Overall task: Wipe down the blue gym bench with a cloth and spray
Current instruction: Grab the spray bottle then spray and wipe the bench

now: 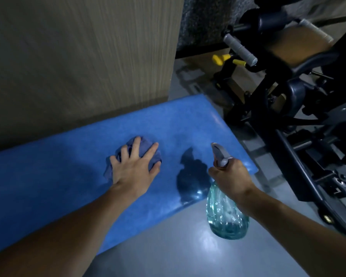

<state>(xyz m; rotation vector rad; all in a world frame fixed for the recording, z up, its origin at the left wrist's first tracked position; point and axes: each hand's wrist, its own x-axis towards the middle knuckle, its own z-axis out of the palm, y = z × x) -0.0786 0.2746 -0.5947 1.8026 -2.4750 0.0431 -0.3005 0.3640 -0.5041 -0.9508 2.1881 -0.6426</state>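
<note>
The blue padded gym bench stretches from the lower left to the middle right. My left hand presses flat on a crumpled purple-blue cloth on the bench's middle, fingers spread over it. My right hand grips the neck of a clear teal spray bottle, held above the bench's near right edge. Its grey nozzle points away over the pad. The bottle's shadow lies on the pad between my hands.
A wood-grain wall panel stands right behind the bench. A black exercise machine with grey grips and yellow knobs crowds the right side. Glossy grey floor shows below the bench.
</note>
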